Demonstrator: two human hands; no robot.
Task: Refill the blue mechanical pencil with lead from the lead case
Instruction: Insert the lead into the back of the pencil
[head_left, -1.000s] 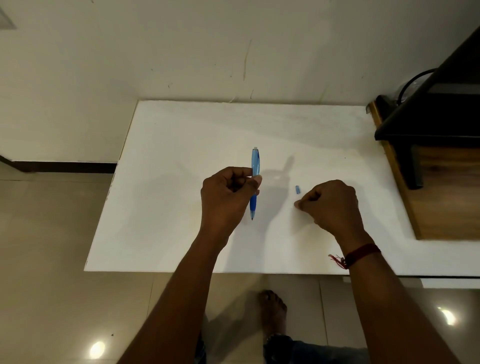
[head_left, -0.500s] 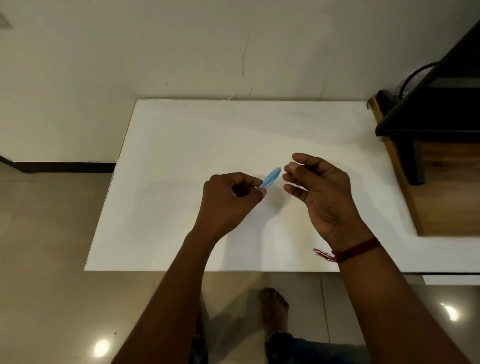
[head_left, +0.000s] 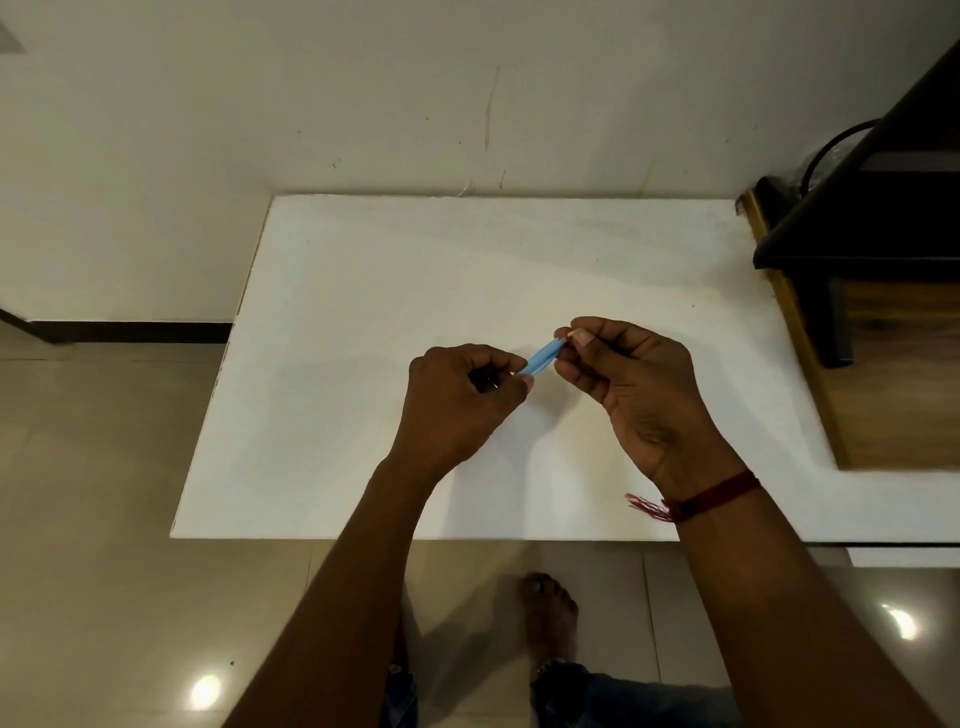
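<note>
Since half a second ago, the right hand (head_left: 631, 384) has closed in, its fingertips pinched at the blue mechanical pencil (head_left: 540, 360) end. At its nine o'clock, the left hand (head_left: 460, 402) grips the barrel above the white table (head_left: 363, 312).

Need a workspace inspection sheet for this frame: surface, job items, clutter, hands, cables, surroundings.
Surface: white rectangular tabletop, bare.
Job's things: blue plastic mechanical pencil, held off the table; lead case: nothing seen.
Clutter: nothing seen.
Grippers: left hand closed on the pencil's lower part; right hand pinching at its upper end, red thread wristband.
Cables: black cable loop, far right.
Surroundings: dark wooden furniture at right, cream wall, tiled floor.
</note>
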